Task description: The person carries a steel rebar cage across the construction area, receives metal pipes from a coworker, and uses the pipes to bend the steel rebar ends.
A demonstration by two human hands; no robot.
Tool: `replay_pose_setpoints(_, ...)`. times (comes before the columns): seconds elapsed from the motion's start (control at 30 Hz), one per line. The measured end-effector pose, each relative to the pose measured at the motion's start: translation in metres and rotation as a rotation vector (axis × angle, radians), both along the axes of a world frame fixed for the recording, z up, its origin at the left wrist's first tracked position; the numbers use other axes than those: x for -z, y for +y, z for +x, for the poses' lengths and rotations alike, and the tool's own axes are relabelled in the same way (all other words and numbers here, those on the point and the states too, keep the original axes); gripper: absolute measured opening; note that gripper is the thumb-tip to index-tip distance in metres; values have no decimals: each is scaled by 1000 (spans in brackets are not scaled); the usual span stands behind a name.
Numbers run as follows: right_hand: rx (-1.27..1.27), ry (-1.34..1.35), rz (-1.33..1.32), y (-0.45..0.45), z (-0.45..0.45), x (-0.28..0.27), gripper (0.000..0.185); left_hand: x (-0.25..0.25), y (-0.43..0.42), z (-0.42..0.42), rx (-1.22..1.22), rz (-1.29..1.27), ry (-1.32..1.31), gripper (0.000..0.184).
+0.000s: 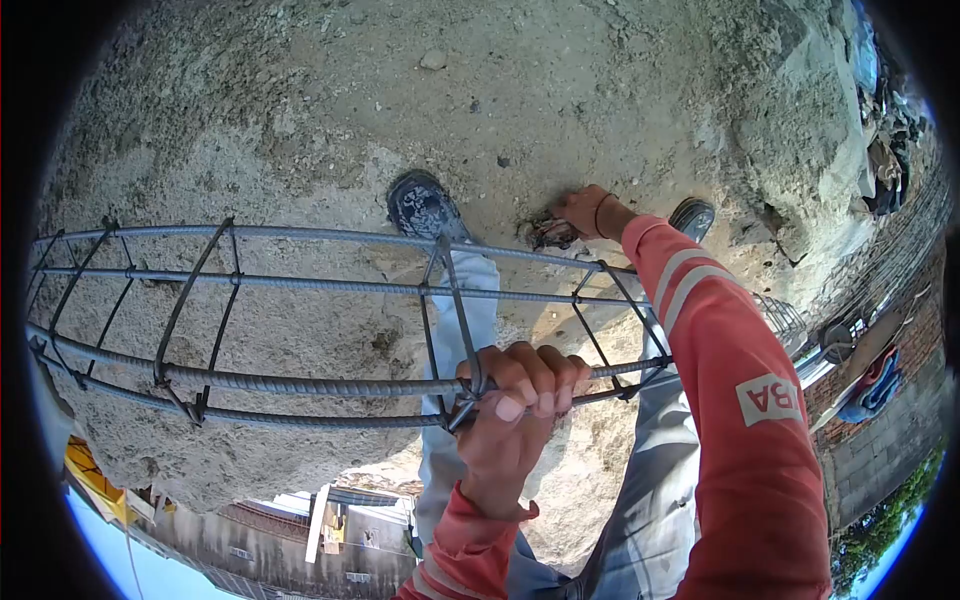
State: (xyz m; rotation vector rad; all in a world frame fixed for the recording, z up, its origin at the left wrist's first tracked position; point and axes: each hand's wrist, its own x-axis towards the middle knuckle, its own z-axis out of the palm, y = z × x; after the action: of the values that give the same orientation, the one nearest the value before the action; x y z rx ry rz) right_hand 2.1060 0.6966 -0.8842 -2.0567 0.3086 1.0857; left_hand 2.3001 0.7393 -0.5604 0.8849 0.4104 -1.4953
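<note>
My left hand (520, 400) is wrapped round a ribbed bar of a long steel rebar cage (300, 383), right beside one of its square stirrups. The cage lies across my view, in front of my legs, from the far left to the right forearm. Beyond the cage, my right hand (583, 212) reaches down to the ground between my shoes, its fingers closed at a small dark bundle (550, 234). What lies between those fingertips is too small to make out.
Rough, sandy ground (350, 130) spreads ahead, with a few stones. More rebar (885, 255) and piled cloth and debris (885, 150) lie at the right. A brick wall (900, 390) stands at the right edge, and a building (270, 545) shows at the lower left.
</note>
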Motion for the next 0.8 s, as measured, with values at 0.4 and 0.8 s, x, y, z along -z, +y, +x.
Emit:
replay_pose_setpoints(0.4, 1097, 86, -948, -219, -226, -284, 67, 12, 4, -1, -18, -118, -11, 17)
replay_pose_setpoints(0.8, 883, 247, -421, 54, -249, -326, 58, 16, -1, -8, -62, -97, -54, 20)
